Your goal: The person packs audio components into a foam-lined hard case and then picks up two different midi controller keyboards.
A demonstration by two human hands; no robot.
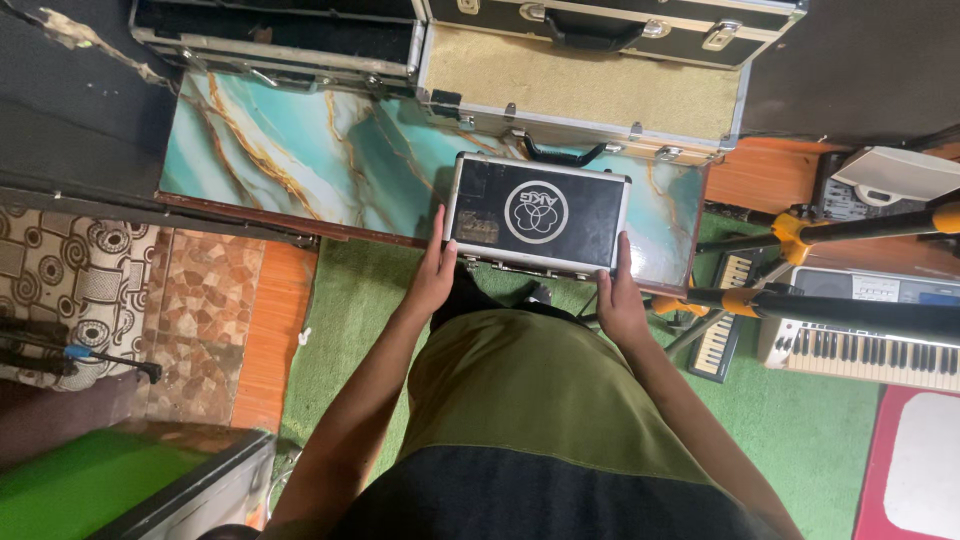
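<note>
A small black case (537, 213) with metal edging lies flat and shut near the front edge of a table (300, 150) topped in teal marble pattern, toward the table's right end. The left hand (433, 268) is pressed flat against the case's left end, fingers straight and pointing up along the side; the right hand (620, 295) does the same at the right front corner, so both palms clasp the case between them instead of curling round a handle (the carrying handle (560, 155) sits on the far side, untouched). Judging from how things lie, the case is set down and squared to the table edge, its lid still closed and its front latches not yet worked. Room is tight behind: a large open case (580, 90) with a tan lining lies just beyond the handle, and another open case (280, 40) lies to its left. The tabletop to the left of the small case is bare and gives the widest space for sliding. To the right the table ends just past the case, with a yellow-jointed stand (800, 235) and keyboards (860, 345) close beside. The front edge of the case sits at the table's lip, above green carpet (340, 310).
</note>
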